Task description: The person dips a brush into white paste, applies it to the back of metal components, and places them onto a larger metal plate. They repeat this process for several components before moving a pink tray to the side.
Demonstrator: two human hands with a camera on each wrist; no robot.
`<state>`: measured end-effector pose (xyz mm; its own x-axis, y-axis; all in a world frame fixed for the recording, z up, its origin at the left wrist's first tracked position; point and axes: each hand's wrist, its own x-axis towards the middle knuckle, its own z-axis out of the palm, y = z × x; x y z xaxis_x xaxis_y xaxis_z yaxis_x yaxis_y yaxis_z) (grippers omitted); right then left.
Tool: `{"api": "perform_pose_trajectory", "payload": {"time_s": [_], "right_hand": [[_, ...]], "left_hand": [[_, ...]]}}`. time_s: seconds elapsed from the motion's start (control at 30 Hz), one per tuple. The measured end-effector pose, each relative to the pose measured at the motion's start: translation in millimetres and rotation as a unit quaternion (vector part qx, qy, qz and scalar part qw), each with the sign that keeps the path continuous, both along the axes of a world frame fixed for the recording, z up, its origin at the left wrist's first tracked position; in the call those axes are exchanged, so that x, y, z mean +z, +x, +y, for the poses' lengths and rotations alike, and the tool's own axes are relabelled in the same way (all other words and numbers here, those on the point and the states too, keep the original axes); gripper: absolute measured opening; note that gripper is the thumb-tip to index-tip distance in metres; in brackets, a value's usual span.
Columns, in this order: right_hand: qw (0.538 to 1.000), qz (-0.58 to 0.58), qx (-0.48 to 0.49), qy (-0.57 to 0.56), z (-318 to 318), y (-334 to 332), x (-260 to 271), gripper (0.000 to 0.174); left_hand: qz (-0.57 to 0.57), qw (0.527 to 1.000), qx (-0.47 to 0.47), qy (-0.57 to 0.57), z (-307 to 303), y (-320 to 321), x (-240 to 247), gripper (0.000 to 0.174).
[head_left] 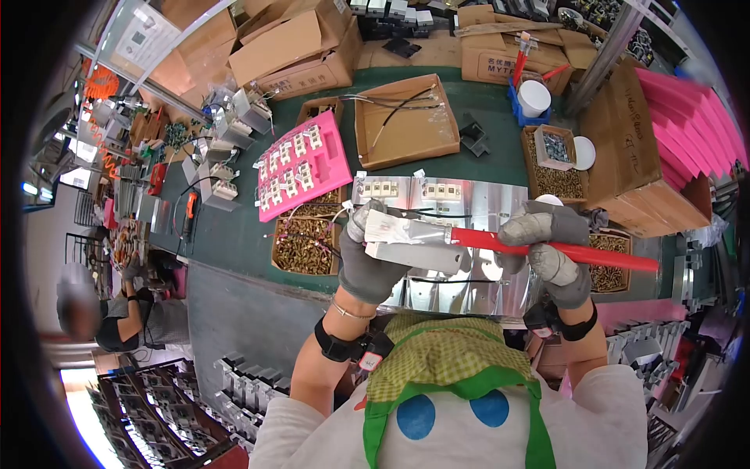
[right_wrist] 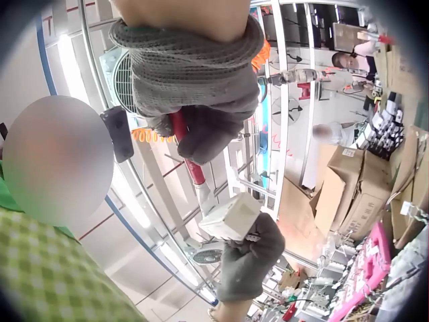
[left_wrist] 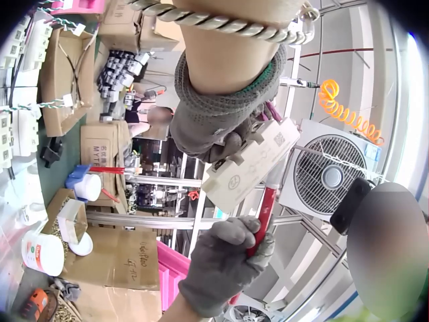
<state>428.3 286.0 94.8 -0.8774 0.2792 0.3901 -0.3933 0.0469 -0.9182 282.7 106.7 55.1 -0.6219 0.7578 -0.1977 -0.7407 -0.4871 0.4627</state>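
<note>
Head view: my left hand (head_left: 369, 266) is gripping a white housing (head_left: 422, 258), right hand (head_left: 551, 244) is clamping a red-handled brush (head_left: 478, 239); I'm holding both above metal sheets (head_left: 500, 199) on the counter (head_left: 234, 238), bristles (head_left: 387, 227) overlapping the housing, contact unclear.

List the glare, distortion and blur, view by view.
Head view: wide-angle bowing with black edges, white glare patches on the metal sheeting, the red-handled brush fairly sharp; left wrist view: darkened corners, a smooth blur over a head at right; right wrist view: darkened corners, a similar blur at left, a washed-out strip light at upper left.
</note>
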Motion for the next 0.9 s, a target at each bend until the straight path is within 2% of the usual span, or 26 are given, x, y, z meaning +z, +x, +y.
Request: {"api": "perform_pose_trajectory", "payload": {"time_s": [0.03, 0.07, 0.1, 0.13, 0.17, 0.27, 0.3, 0.37, 0.4, 0.43, 0.53, 0.57, 0.63, 0.67, 0.7, 0.73, 0.8, 0.83, 0.9], "right_hand": [[1.0, -0.013, -0.003, -0.006, -0.2, 0.1, -1.5, 0.036], [1.0, -0.028, -0.003, -0.013, -0.1, 2.0, -3.6, 0.037], [0.999, -0.043, -0.004, -0.021, 0.7, 4.2, -6.7, 0.037], [0.999, -0.048, -0.005, -0.023, 4.4, 8.0, -12.3, 0.037], [0.998, -0.052, -0.006, -0.023, 10.9, 12.6, -19.2, 0.038], [0.998, -0.061, -0.021, -0.024, 17.3, 22.2, -11.8, 0.039], [0.998, -0.052, -0.031, -0.028, 18.4, 24.4, -7.9, 0.039], [0.997, 0.003, -0.019, -0.072, 11.7, 20.0, -2.5, 0.038], [0.998, 0.022, -0.004, -0.052, 5.8, 12.3, 0.0, 0.038], [0.999, -0.009, -0.001, -0.049, -3.1, 3.4, 2.1, 0.037], [0.995, -0.06, 0.006, -0.083, -2.2, 4.3, -9.4, 0.032], [0.995, -0.06, 0.002, -0.081, 5.0, 12.7, -16.6, 0.032], [0.994, -0.104, -0.017, -0.04, 16.2, 27.4, -19.1, 0.032], [0.994, -0.082, -0.03, -0.062, 14.7, 28.3, -20.4, 0.033], [0.994, -0.06, -0.046, -0.084, 12.0, 28.8, -19.8, 0.033], [0.992, -0.039, -0.063, -0.105, 9.3, 27.3, -15.3, 0.034], [0.994, 0.074, -0.033, -0.069, -6.0, 5.4, -7.7, 0.033], [0.997, 0.044, -0.036, -0.05, -13.0, -2.6, -1.3, 0.036], [0.998, -0.01, -0.035, -0.048, -15.8, -3.5, 1.4, 0.042]], "left_hand": [[0.058, 0.997, 0.0, 0.052, 0.3, 2.3, 0.4, 0.06], [0.33, 0.941, 0.028, -0.069, -3.2, 0.9, -1.2, 0.047], [0.547, 0.804, 0.101, -0.209, -6.5, -0.6, -2.7, 0.034], [0.414, 0.901, 0.069, -0.106, -10.7, -9.1, -11.7, 0.023], [0.265, 0.964, 0.035, 0.002, -13.0, -21.2, -23.8, 0.016], [0.127, 0.991, 0.043, 0.01, -16.4, -25.4, -16.7, 0.017], [0.116, 0.992, 0.056, -0.002, -15.9, -24.4, -15.1, 0.016], [0.295, 0.952, 0.062, -0.049, -13.5, -25.3, -30.2, 0.01], [0.376, 0.921, 0.076, -0.072, -12.1, -25.8, -37.8, 0.008], [0.465, 0.865, 0.124, -0.142, -5.8, -14.0, -27.7, 0.008], [0.582, 0.766, 0.157, -0.225, -11.4, -16.5, -10.0, 0.009], [0.455, 0.868, 0.136, -0.148, -16.6, -22.5, -19.6, 0.009], [0.415, 0.895, 0.116, -0.118, -22.5, -31.7, -17.5, 0.009], [0.394, 0.907, 0.107, -0.104, -25.5, -36.3, -16.6, 0.009], [0.497, 0.837, 0.121, -0.196, -23.9, -37.3, -16.1, 0.009], [0.588, 0.747, 0.132, -0.282, -20.7, -36.7, -13.6, 0.01], [0.468, 0.854, 0.139, -0.177, -7.2, -21.0, -3.8, 0.018], [0.403, 0.895, 0.146, -0.122, 0.1, -12.9, 2.3, 0.026], [0.485, 0.847, 0.135, -0.168, -1.7, -13.3, -3.5, 0.033]]}}
